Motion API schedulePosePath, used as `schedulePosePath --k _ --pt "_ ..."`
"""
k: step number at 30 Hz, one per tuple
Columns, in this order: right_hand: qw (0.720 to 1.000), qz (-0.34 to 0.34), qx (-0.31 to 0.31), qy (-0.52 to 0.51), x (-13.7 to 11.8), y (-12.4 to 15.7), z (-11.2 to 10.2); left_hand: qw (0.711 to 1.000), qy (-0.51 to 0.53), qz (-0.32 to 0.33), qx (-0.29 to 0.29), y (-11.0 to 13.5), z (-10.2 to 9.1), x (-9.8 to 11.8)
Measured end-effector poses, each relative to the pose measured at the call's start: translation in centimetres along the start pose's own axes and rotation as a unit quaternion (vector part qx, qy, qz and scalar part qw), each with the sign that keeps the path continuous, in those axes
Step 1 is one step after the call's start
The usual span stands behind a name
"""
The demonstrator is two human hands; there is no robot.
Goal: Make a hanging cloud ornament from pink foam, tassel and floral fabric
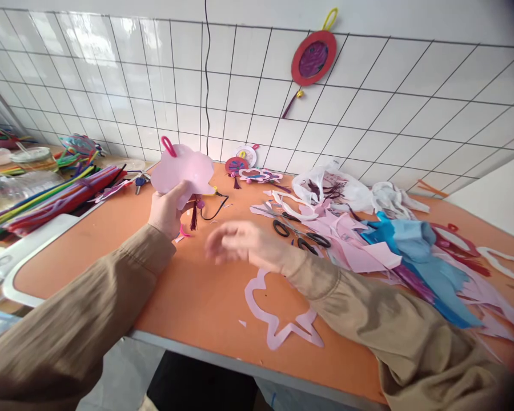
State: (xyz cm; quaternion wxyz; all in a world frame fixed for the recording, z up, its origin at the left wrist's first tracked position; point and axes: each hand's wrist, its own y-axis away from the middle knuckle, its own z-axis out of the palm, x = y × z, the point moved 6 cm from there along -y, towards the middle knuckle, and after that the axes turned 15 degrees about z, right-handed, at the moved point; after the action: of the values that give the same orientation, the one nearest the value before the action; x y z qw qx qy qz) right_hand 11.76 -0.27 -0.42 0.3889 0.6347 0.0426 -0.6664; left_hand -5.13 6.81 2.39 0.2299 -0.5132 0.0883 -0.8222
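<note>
My left hand (166,210) grips a pale pink paper cut-out ornament (182,171) and holds it up above the orange table (111,245). A pink loop sticks out at its top and a dark red tassel (193,214) hangs below it. My right hand (244,244) hovers over the table just right of the ornament, smeared by motion, fingers loosely spread with nothing visible in them. A pink paper outline scrap (278,317) lies below the right forearm. Black-handled scissors (300,233) lie just right of that hand.
Pink and blue paper scraps (406,251) and a plastic bag (329,185) cover the table's right side. Pipe cleaners (47,197) lie at the left. A red round ornament (313,57) hangs on the tiled wall's wire grid. Small finished ornaments (244,162) sit by the wall.
</note>
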Motion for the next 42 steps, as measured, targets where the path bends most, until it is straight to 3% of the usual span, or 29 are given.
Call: schedulePosePath --k 1,2,3,4,5,6,7,8,9,11,13,15,16,17,18,20,22,25,31,37,42 --pt "0.987 0.052 -0.137 0.069 0.8 0.7 2.4 1.000 0.002 -0.002 -0.007 0.1 0.1 0.0" --pt "0.956 0.104 -0.240 0.134 1.6 1.6 4.0 1.000 0.004 -0.003 -0.016 0.2 0.2 0.0" --pt "0.925 0.142 -0.303 0.181 2.2 2.2 4.7 1.000 0.005 -0.005 -0.023 0.4 0.4 0.0" --pt "0.906 0.165 -0.323 0.219 2.6 2.4 4.4 1.000 0.006 -0.006 -0.029 0.6 0.5 0.0" --pt "0.915 0.165 -0.281 0.235 2.4 1.9 3.3 0.999 0.006 -0.006 -0.033 0.7 0.7 0.1" --pt "0.942 0.142 -0.189 0.239 1.7 0.8 1.5 0.999 0.005 -0.008 -0.036 0.9 0.9 0.1" --pt "0.968 0.082 -0.021 0.235 0.3 -0.2 -1.3 0.999 0.002 -0.010 -0.039 1.1 1.0 0.2" --pt "0.958 -0.013 0.191 0.213 -1.6 -0.2 -4.5 0.999 -0.001 -0.013 -0.042 1.2 1.1 0.2" --pt "0.936 -0.059 0.289 0.194 -2.6 0.0 -6.4 0.999 -0.004 -0.016 -0.049 1.4 1.2 0.1" --pt "0.909 -0.099 0.366 0.173 -3.8 0.6 -8.4 0.997 -0.003 -0.026 -0.079 1.7 1.6 0.0" --pt "0.928 -0.104 0.331 0.138 -4.2 0.9 -8.7 0.992 0.007 -0.038 -0.121 2.0 2.0 -0.2" --pt "0.967 -0.049 0.215 0.131 -3.6 0.7 -7.9 0.985 0.019 -0.067 -0.159 2.4 2.4 -0.4" --pt "0.972 -0.018 0.178 0.151 -3.2 0.6 -7.5 0.980 0.022 -0.093 -0.173 2.6 2.5 -0.6" --pt "0.967 -0.001 0.178 0.181 -3.0 0.6 -7.6 0.974 0.021 -0.126 -0.186 2.9 2.6 -0.9" --pt "0.952 -0.005 0.219 0.214 -3.1 0.7 -8.2 0.966 0.016 -0.163 -0.200 3.3 2.7 -1.3" --pt "0.898 -0.076 0.360 0.240 -4.1 1.4 -9.9 0.943 -0.003 -0.233 -0.238 4.2 2.9 -2.1" --pt "0.865 -0.125 0.431 0.224 -4.9 1.9 -11.1 0.922 -0.017 -0.273 -0.274 5.1 3.0 -2.9" --pt "0.860 -0.172 0.446 0.178 -5.9 2.7 -11.5 0.910 -0.016 -0.294 -0.294 6.0 3.1 -3.9" --pt "0.861 -0.231 0.430 0.139 -7.5 4.6 -10.6 0.906 -0.033 -0.343 -0.245 6.7 2.1 -5.1" --pt "0.826 -0.220 0.480 0.199 -8.2 5.8 -10.0 0.894 -0.010 -0.383 -0.230 6.7 1.7 -5.1" --pt "0.813 -0.203 0.497 0.226 -8.5 6.2 -9.3 0.895 -0.021 -0.380 -0.234 6.8 1.7 -4.7"
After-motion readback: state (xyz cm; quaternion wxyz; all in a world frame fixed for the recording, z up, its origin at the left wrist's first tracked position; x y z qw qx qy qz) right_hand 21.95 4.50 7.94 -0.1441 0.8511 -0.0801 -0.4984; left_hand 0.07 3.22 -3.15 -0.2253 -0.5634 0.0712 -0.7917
